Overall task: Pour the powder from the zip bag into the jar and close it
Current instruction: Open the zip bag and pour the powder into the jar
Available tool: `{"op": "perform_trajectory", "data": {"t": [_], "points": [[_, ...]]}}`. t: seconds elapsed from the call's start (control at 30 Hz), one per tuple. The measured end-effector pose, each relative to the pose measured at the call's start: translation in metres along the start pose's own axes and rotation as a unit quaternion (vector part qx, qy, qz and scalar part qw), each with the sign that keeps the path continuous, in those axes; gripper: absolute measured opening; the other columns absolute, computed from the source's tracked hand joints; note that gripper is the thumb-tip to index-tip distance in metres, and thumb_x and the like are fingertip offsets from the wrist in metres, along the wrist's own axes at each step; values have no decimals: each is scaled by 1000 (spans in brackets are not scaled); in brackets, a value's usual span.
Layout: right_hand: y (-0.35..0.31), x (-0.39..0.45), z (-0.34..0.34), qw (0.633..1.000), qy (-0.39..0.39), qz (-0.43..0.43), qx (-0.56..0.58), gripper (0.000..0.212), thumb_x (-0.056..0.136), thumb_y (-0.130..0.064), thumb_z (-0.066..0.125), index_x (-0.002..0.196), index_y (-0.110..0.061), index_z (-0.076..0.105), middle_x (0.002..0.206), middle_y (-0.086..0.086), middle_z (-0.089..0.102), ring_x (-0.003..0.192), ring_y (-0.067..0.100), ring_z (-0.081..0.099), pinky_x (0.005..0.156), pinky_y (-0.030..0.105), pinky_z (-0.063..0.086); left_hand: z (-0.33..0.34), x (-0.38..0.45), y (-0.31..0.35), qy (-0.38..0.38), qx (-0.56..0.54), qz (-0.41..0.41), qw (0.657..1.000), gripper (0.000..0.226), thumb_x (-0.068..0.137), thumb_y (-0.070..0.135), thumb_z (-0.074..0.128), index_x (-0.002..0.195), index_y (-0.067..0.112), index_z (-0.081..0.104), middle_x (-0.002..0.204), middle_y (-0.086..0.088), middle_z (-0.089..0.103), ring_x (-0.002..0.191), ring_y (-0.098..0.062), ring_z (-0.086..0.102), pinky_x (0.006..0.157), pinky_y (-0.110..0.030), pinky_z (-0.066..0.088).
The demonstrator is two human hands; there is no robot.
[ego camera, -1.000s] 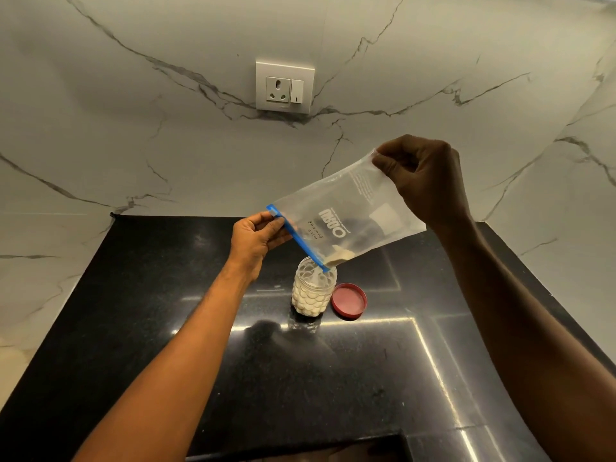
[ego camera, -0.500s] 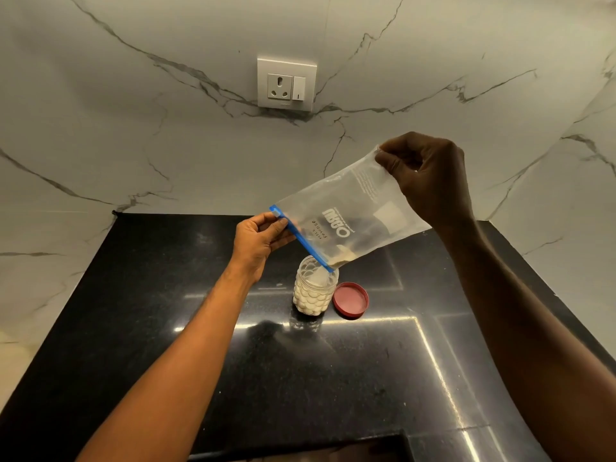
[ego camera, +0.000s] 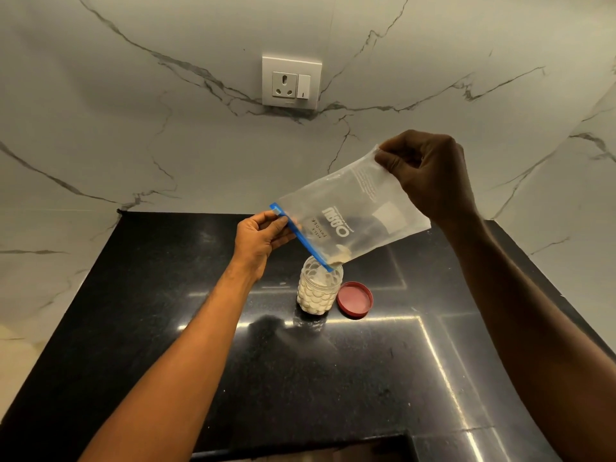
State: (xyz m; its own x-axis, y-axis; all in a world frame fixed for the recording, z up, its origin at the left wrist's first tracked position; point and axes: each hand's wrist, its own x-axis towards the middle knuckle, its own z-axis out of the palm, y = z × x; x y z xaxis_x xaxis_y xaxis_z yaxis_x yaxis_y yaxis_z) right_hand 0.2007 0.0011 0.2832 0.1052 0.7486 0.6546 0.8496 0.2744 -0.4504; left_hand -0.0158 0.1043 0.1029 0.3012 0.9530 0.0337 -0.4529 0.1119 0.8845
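Observation:
A clear zip bag (ego camera: 353, 211) with a blue zip strip hangs tilted above an open, dimpled clear jar (ego camera: 318, 291) that holds pale powder. My left hand (ego camera: 260, 238) pinches the upper end of the blue strip. My right hand (ego camera: 430, 171) grips the bag's raised bottom corner. The strip's lower end dips into the jar mouth, and a small heap of powder lies in the bag's lowest corner. The red lid (ego camera: 355, 299) lies flat on the counter just right of the jar.
The jar stands on a black polished counter (ego camera: 150, 311) against a white marble wall. A wall socket with switch (ego camera: 291, 82) sits above. The counter's front edge has a cut-out at the bottom (ego camera: 300, 451).
The bag and both hands stay almost where they were. The heap of powder in the bag's low corner looks slightly smaller.

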Motion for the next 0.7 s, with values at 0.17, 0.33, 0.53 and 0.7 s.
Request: {"op": "perform_trajectory", "data": {"t": [0.17, 0.33, 0.53, 0.7], "points": [[-2, 1, 0, 1000, -3, -6, -3, 17, 89, -21, 70, 99, -8, 74, 86, -5, 69, 72, -10, 60, 67, 1, 46, -2, 1, -2, -7, 3, -3, 1000, 16, 96, 4, 60, 108, 7, 69, 102, -8, 78, 100, -29, 75, 79, -33, 62], [-5, 2, 0, 1000, 15, -4, -2, 15, 89, -20, 70, 98, -8, 74, 85, -4, 69, 71, -4, 61, 67, 2, 46, -3, 2, -2, -11, 6, -5, 1000, 16, 95, 4, 61, 108, 7, 70, 104, -11, 77, 101, -31, 74, 82, -36, 62], [-9, 3, 3, 1000, 9, -9, -6, 16, 89, -20, 71, 98, -7, 74, 86, -4, 69, 73, 1, 63, 68, 2, 47, -5, 3, -1, 2, 1, -3, 1000, 16, 95, 4, 62, 109, 5, 69, 106, -13, 76, 101, -32, 74, 81, -35, 63], [-13, 4, 6, 1000, 4, -10, -7, 17, 88, -20, 71, 98, -6, 74, 85, -4, 69, 72, 1, 62, 68, 0, 45, -7, 4, -2, 8, 2, -5, 1000, 16, 95, 4, 61, 110, 5, 69, 105, -12, 77, 101, -31, 74, 82, -37, 63]]}}
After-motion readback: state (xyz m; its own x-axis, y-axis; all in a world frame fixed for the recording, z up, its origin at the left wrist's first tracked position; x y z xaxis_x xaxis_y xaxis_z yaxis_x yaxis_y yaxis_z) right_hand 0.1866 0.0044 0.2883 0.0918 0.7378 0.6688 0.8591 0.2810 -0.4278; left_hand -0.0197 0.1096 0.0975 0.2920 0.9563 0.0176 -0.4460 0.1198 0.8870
